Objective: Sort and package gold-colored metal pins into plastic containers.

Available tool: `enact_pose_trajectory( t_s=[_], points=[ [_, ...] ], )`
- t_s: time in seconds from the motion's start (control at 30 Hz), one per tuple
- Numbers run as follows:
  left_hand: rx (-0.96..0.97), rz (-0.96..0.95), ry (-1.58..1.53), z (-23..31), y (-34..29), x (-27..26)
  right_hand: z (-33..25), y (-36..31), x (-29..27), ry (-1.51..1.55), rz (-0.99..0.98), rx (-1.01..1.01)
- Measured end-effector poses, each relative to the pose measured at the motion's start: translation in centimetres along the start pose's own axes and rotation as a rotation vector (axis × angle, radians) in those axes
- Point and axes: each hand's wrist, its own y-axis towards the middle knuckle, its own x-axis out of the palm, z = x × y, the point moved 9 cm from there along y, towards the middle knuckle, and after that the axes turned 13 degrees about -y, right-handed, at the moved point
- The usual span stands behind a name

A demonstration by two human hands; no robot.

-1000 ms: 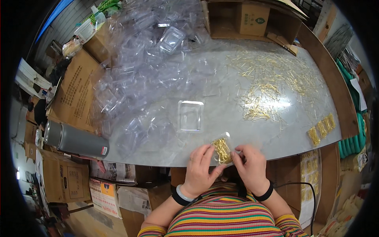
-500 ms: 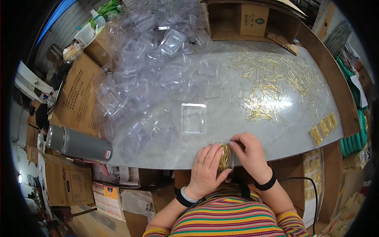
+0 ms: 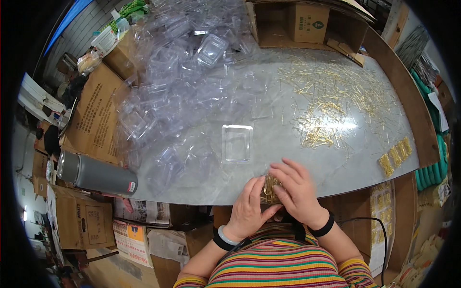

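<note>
At the table's near edge I have a small transparent plastic box (image 3: pixel 270 191) packed with gold-coloured wire hooks. My left hand (image 3: pixel 246 207) grips its left side, thumb at the near end. Over its right side lies my right hand (image 3: pixel 298 194), fingers reaching past the far end and thumb against the box; the hand covers much of it. An open transparent plastic case (image 3: pixel 236 160) rests on the table just beyond. Farther right, loose gold-coloured wire hooks (image 3: pixel 319 137) lie heaped and scattered.
A large pile of transparent plastic cases (image 3: pixel 177 91) covers the table's left side. Several filled boxes (image 3: pixel 396 154) stand in a row at the right edge. A grey bottle (image 3: pixel 103 175) lies at the left edge. Cardboard walls (image 3: pixel 408 91) border the right side.
My right hand has moved leftward from the box's right edge onto its top, hiding more of it. My left fingers have shifted slightly to the box's side.
</note>
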Motion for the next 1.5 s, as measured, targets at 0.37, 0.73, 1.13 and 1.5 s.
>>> enact_pose_trajectory(
  t_s=[0.37,0.73,1.13,1.5],
  points=[
    [0.013,-0.034,0.010,0.2,0.3,0.2,2.2,-0.9,0.7,0.152,0.013,0.124],
    [0.078,-0.115,-0.011,1.0,0.5,0.0,0.0,-2.4,-0.6,-0.047,0.073,0.037],
    [0.092,-0.273,0.092,1.4,0.5,0.6,5.1,0.1,0.4,0.039,-0.013,0.441],
    [0.099,-0.244,0.107,1.6,0.6,0.8,2.7,-1.7,-1.1,-0.070,0.026,0.196]
  ],
)
